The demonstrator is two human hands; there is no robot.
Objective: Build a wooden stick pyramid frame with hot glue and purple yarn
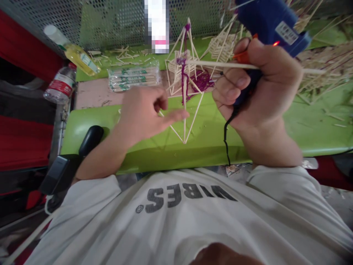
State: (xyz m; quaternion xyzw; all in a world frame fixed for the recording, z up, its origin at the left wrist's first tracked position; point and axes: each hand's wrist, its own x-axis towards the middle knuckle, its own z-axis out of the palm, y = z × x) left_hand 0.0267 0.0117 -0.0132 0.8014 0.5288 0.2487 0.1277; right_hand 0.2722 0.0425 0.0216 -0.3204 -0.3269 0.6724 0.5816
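Observation:
A frame of thin wooden sticks (pixel 194 117) stands at the middle of the green table, bound with purple string (pixel 185 79). My left hand (pixel 145 114) is beside its left side, thumb stretched out to the upright stick and the other fingers curled; whether it touches the stick I cannot tell. My right hand (pixel 256 77) is wrapped round a blue glue gun (pixel 270 22) with an orange part and a lit red light. A long stick (pixel 215 64) passes by the right hand's fingers, its left end at the purple string knot on the frame.
A bag of sticks (pixel 134 76) lies behind my left hand. Two bottles, one yellow (pixel 79 59) and one with a red label (pixel 61 84), are at the left. More stick structures (pixel 325 70) stand at the right. A black cable (pixel 225 138) hangs from the glue gun.

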